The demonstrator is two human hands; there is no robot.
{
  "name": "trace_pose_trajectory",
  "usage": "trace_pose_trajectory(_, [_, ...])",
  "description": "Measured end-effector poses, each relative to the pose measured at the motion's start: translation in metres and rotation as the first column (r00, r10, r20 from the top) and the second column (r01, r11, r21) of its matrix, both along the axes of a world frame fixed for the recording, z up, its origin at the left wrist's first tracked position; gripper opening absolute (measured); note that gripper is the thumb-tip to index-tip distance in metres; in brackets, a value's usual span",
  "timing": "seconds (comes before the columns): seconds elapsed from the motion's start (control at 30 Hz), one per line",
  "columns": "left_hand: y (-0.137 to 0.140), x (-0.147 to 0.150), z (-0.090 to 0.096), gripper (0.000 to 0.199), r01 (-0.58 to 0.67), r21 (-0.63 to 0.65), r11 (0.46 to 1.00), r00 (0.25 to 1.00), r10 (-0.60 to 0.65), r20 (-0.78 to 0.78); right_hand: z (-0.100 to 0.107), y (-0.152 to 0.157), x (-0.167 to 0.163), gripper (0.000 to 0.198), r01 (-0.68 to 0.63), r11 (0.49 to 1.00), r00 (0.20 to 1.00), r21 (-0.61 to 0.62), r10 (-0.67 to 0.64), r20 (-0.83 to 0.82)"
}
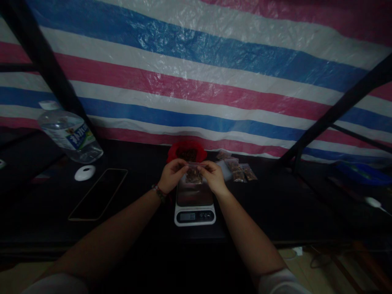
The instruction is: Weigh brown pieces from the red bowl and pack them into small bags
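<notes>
Between my two hands hangs a small clear zip bag (194, 175) with brown dried bits in it. My left hand (172, 174) pinches its top left corner, and my right hand (213, 176) pinches the top right. Under the bag is a white kitchen scale (195, 204) with a metal plate; its display is too dim to read surely. Behind the hands stands a red bowl (187, 152) holding more of the brown bits. To the right of my right hand lie several filled zip bags (237, 169), partly over a pale flat piece (225, 169).
On the left of the black table (147, 228) are a clear plastic bottle (70, 132), a white oval case (85, 172) and a phone (98, 195). A blue object (364, 173) and a white cable plug (373, 202) lie far right. Dark metal bars flank a striped plastic sheet (196, 81).
</notes>
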State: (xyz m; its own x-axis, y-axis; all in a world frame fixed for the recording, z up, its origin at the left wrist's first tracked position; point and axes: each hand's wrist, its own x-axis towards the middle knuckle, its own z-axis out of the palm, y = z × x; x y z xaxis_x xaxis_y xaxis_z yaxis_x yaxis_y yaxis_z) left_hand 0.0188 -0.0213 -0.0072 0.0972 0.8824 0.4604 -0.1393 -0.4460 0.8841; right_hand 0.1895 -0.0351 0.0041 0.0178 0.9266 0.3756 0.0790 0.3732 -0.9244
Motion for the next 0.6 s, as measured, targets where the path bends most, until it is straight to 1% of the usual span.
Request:
trace_pose_trajectory(0.17, [-0.0007, -0.0002, 0.0023, 0.023, -0.022, 0.001, 1.0, 0.999, 0.022, -0.034, -0.001, 0.0007, 0.0012, 0.017, -0.02, 1.0, 1.0, 0.014, 0.02, -0.002])
trace_pose_trajectory(0.33, [-0.0009, -0.002, 0.0036, 0.022, -0.049, 0.008, 0.999, 0.996, 0.05, -0.073, -0.0026, 0.0031, 0.0031, 0.014, 0.024, 0.999, 1.0, 0.026, -0.024, 0.018])
trace_pose_trajectory(0.5, [-0.0016, -0.0024, -0.0005, 0.023, -0.03, 0.021, 0.999, 0.994, 0.032, -0.103, -0.0016, 0.003, 0.003, 0.014, 0.037, 0.999, 0.997, 0.01, -0.037, 0.068])
trace_pose_trajectory(0.6, [-0.0008, -0.0026, -0.0038, 0.023, -0.03, 0.032, 0.999, 0.988, 0.034, -0.15, -0.002, 0.0024, 0.0027, 0.011, 0.022, 0.999, 0.996, 0.034, -0.025, 0.09])
